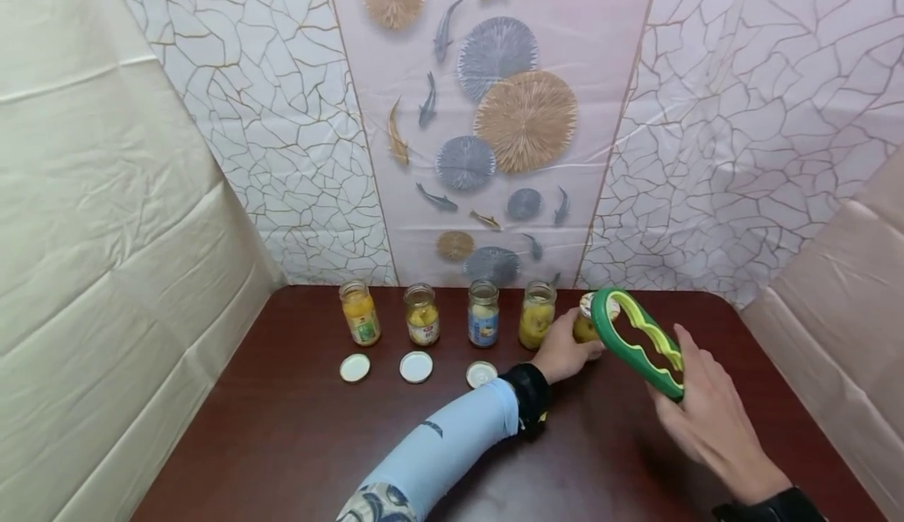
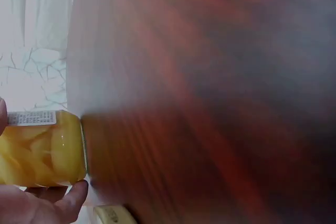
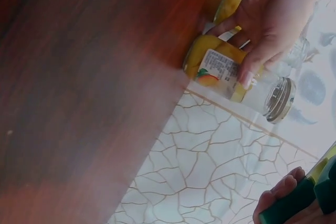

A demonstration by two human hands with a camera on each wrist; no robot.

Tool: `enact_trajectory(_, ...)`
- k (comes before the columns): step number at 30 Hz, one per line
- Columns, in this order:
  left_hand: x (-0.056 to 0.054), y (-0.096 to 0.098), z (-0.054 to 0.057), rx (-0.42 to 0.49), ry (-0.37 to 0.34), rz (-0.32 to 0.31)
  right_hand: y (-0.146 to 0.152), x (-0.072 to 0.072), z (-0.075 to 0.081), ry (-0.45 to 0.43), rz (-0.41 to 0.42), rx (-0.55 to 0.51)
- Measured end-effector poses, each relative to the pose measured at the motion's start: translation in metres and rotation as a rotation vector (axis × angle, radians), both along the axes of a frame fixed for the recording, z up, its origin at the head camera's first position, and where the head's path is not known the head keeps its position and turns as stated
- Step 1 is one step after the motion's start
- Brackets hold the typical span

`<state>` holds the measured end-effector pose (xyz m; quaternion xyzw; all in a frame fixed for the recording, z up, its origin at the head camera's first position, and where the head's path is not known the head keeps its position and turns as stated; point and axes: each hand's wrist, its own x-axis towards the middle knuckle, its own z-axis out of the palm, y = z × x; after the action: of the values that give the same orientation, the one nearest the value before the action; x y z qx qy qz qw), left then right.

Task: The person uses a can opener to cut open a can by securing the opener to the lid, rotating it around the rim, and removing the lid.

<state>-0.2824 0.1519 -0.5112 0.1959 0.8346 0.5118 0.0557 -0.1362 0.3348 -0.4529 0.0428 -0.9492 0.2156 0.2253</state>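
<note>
My left hand (image 1: pixel 563 352) grips a glass jar of yellow fruit (image 2: pixel 42 153) at the right end of a row of jars. This jar stands upright, and its metal lid (image 3: pixel 281 99) is on; a printed label (image 3: pixel 219 71) faces the right wrist camera. In my right hand (image 1: pixel 709 408) is a green jar opener (image 1: pixel 631 357) with a lime-green toothed inner edge, fingers curled round its near end. The opener is tilted and overlaps the jar's lid in the head view, while the right wrist view shows it apart from the lid.
To the left stand lidless jars of yellow fruit: one with a green label (image 1: pixel 364 329), one with a white label (image 1: pixel 424 332), one with a blue label (image 1: pixel 483 326), and another (image 1: pixel 536 323) beside my left hand. Loose lids (image 1: pixel 355 367) lie before them on the dark table (image 1: pixel 297 443).
</note>
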Motion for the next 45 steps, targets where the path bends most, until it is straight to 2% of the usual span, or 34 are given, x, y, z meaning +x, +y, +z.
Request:
enact_trajectory(5,0.02,-0.013,0.006,-0.024,0.103,-0.113,-0.005,0.0,0.007,-0.003,0.019,0.012)
enact_trajectory(9,0.042,-0.03,0.015,-0.001,0.122,-0.173,-0.008,0.002,0.014,0.01,0.048,0.045)
enact_trajectory(13,0.062,-0.049,0.023,0.018,0.097,-0.188,-0.014,0.005,0.022,0.022,0.085,0.087)
enact_trajectory(17,0.074,-0.065,0.028,0.013,0.085,-0.172,-0.022,0.007,0.027,-0.019,0.102,0.135)
enact_trajectory(25,0.082,-0.079,0.028,0.049,0.101,-0.17,-0.034,0.009,0.034,-0.128,0.121,0.162)
enact_trajectory(30,0.084,-0.084,0.029,0.067,0.109,-0.147,-0.039,0.009,0.036,-0.198,0.123,0.173)
enact_trajectory(41,0.089,-0.089,0.03,0.053,0.127,-0.138,-0.046,0.007,0.033,-0.238,0.148,0.173)
enact_trajectory(45,0.091,-0.091,0.03,0.039,0.118,-0.114,-0.046,0.007,0.032,-0.204,0.146,0.209)
